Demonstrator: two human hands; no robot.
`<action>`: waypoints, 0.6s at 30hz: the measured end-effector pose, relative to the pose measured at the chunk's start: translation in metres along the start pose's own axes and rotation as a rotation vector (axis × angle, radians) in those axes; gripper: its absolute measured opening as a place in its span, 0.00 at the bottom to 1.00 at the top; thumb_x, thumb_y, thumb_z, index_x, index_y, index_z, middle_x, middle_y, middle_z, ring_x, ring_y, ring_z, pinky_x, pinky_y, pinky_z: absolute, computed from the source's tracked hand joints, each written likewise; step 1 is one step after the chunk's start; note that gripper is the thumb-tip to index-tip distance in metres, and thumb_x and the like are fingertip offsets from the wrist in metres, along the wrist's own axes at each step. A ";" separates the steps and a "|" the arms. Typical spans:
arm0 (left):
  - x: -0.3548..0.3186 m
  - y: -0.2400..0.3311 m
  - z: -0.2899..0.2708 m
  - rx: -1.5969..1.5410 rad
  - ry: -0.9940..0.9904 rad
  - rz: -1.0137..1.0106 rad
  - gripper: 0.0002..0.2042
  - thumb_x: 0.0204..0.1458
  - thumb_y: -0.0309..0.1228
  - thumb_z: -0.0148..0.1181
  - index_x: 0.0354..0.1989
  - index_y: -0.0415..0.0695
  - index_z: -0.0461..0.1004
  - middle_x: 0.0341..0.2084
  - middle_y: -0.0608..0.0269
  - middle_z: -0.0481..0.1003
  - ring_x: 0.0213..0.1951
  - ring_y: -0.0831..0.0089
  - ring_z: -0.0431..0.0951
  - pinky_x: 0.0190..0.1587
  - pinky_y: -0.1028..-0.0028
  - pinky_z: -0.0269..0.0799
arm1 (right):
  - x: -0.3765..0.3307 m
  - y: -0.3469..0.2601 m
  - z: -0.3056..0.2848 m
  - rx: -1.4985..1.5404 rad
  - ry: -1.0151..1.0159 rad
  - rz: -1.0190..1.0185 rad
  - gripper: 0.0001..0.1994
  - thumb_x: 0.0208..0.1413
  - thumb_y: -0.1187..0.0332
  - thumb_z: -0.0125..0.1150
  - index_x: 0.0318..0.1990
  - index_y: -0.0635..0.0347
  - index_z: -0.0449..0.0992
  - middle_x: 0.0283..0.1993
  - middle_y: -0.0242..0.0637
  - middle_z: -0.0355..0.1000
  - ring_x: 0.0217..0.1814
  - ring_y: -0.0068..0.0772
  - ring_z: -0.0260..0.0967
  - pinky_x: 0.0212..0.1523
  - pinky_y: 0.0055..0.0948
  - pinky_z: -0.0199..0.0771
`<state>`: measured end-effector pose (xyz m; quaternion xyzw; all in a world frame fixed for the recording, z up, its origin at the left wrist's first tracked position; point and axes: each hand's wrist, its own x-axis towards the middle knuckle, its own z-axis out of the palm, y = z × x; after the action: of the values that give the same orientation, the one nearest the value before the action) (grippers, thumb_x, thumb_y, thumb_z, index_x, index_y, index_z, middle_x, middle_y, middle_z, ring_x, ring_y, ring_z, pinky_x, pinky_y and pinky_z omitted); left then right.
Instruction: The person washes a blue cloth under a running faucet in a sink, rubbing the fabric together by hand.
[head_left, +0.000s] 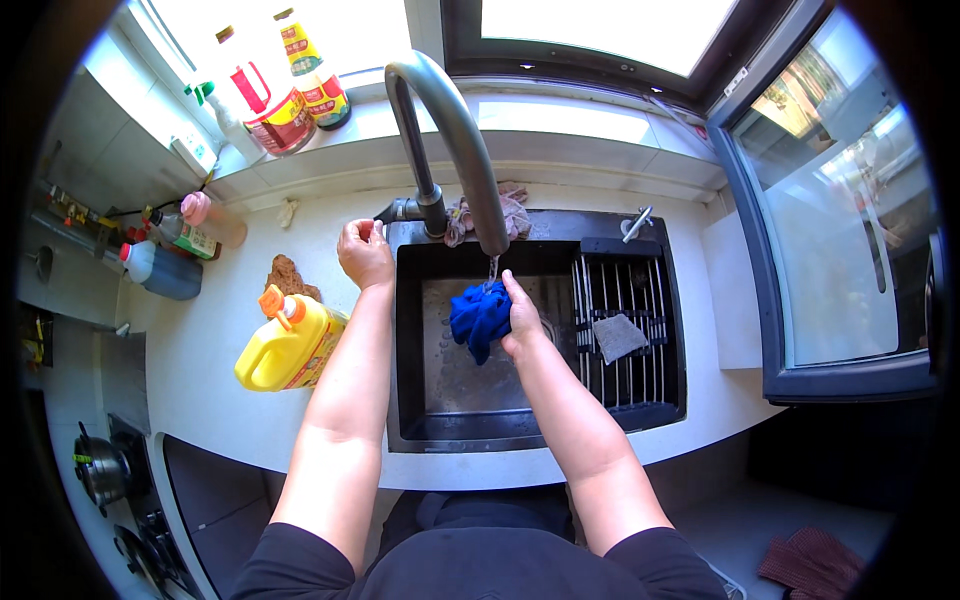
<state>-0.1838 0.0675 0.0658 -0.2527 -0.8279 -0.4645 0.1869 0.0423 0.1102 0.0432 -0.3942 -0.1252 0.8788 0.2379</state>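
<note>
A bunched blue cloth (pixel 480 318) hangs over the dark sink (pixel 470 400), gripped by my right hand (pixel 522 318) at its right side. A thin stream of water from the grey faucet (pixel 470 150) runs down onto the cloth. My left hand (pixel 367 255) is at the left rim of the sink, its fingers curled at the end of the faucet lever (pixel 392 211). How firmly they hold the lever is hard to see. A crumpled pinkish rag (pixel 505 212) lies behind the faucet base.
Left of my left forearm stands a yellow jug (pixel 290 345) with an orange cap, beside a brown rag (pixel 288 275). A rack (pixel 625 375) with a grey scouring pad (pixel 619 338) spans the sink's right part. Bottles (pixel 165 270) stand far left; an open window (pixel 850 220) juts in at right.
</note>
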 end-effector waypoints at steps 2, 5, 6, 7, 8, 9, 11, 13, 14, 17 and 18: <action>0.000 -0.001 0.000 0.001 -0.009 -0.012 0.08 0.42 0.29 0.66 0.25 0.43 0.72 0.21 0.64 0.73 0.24 0.69 0.74 0.31 0.71 0.70 | 0.001 0.002 0.002 -0.015 0.036 -0.010 0.17 0.55 0.50 0.56 0.33 0.54 0.73 0.32 0.37 0.74 0.36 0.35 0.72 0.43 0.36 0.71; 0.000 -0.003 0.003 -0.011 -0.008 -0.014 0.08 0.43 0.29 0.66 0.25 0.43 0.71 0.21 0.63 0.73 0.24 0.69 0.73 0.31 0.71 0.70 | 0.002 0.007 0.002 -0.029 0.070 -0.054 0.15 0.54 0.53 0.59 0.33 0.56 0.73 0.31 0.36 0.74 0.33 0.32 0.72 0.39 0.33 0.72; 0.000 -0.003 0.003 -0.017 -0.007 -0.011 0.08 0.43 0.29 0.66 0.25 0.43 0.71 0.21 0.63 0.73 0.24 0.69 0.73 0.31 0.71 0.70 | 0.003 0.009 0.001 -0.031 0.081 -0.066 0.15 0.53 0.55 0.60 0.33 0.58 0.73 0.30 0.36 0.73 0.31 0.31 0.72 0.36 0.32 0.73; 0.001 -0.002 0.004 -0.013 -0.005 -0.015 0.08 0.43 0.29 0.66 0.25 0.43 0.71 0.21 0.63 0.73 0.24 0.69 0.73 0.31 0.71 0.70 | 0.004 0.010 0.000 -0.032 0.092 -0.078 0.15 0.53 0.56 0.61 0.33 0.60 0.73 0.30 0.36 0.73 0.28 0.31 0.72 0.34 0.31 0.73; 0.001 -0.001 0.004 -0.008 -0.003 -0.020 0.08 0.43 0.28 0.66 0.25 0.43 0.71 0.21 0.63 0.73 0.24 0.69 0.73 0.31 0.71 0.70 | 0.007 0.012 -0.001 -0.065 0.111 -0.086 0.14 0.53 0.57 0.61 0.33 0.60 0.73 0.29 0.35 0.73 0.28 0.29 0.71 0.33 0.30 0.72; 0.001 -0.001 0.004 -0.003 -0.002 -0.025 0.08 0.43 0.28 0.66 0.25 0.43 0.71 0.21 0.63 0.73 0.24 0.69 0.73 0.31 0.71 0.70 | 0.006 0.012 0.002 -0.099 0.130 -0.092 0.14 0.53 0.57 0.61 0.32 0.60 0.74 0.29 0.33 0.72 0.27 0.27 0.70 0.32 0.28 0.71; 0.003 -0.005 0.002 -0.002 -0.018 -0.068 0.07 0.43 0.29 0.65 0.25 0.43 0.71 0.21 0.64 0.73 0.24 0.69 0.73 0.30 0.71 0.70 | 0.000 0.014 0.008 -0.133 0.149 -0.128 0.14 0.53 0.57 0.62 0.31 0.59 0.74 0.26 0.29 0.71 0.25 0.22 0.66 0.29 0.24 0.67; 0.002 -0.002 0.000 -0.002 -0.021 -0.076 0.07 0.44 0.29 0.65 0.26 0.43 0.71 0.22 0.63 0.74 0.24 0.71 0.73 0.30 0.71 0.70 | 0.004 0.015 0.003 -0.174 0.157 -0.131 0.14 0.52 0.57 0.63 0.30 0.59 0.74 0.25 0.28 0.69 0.24 0.21 0.65 0.27 0.23 0.65; -0.004 0.003 0.000 -0.068 -0.040 -0.104 0.07 0.44 0.29 0.65 0.26 0.43 0.71 0.22 0.63 0.74 0.24 0.72 0.73 0.30 0.72 0.70 | 0.006 0.016 0.000 -0.195 0.161 -0.131 0.14 0.51 0.57 0.63 0.29 0.60 0.74 0.24 0.27 0.69 0.24 0.20 0.65 0.27 0.23 0.64; -0.042 0.024 0.001 -0.227 -0.170 -0.172 0.08 0.44 0.30 0.65 0.27 0.42 0.71 0.22 0.63 0.74 0.25 0.74 0.73 0.32 0.73 0.70 | 0.009 0.018 -0.008 -0.336 0.223 -0.196 0.14 0.50 0.57 0.64 0.27 0.59 0.74 0.23 0.27 0.68 0.22 0.20 0.62 0.25 0.22 0.62; -0.067 0.028 0.005 -0.266 -0.268 -0.189 0.09 0.44 0.30 0.65 0.27 0.41 0.71 0.22 0.64 0.73 0.25 0.75 0.73 0.32 0.73 0.70 | 0.011 0.019 -0.013 -0.357 0.247 -0.210 0.14 0.50 0.57 0.64 0.27 0.59 0.74 0.23 0.27 0.68 0.22 0.19 0.62 0.25 0.22 0.62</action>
<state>-0.1139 0.0683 0.0460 -0.2556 -0.7968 -0.5475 -0.0042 0.0395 0.0999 0.0203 -0.5194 -0.2888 0.7583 0.2679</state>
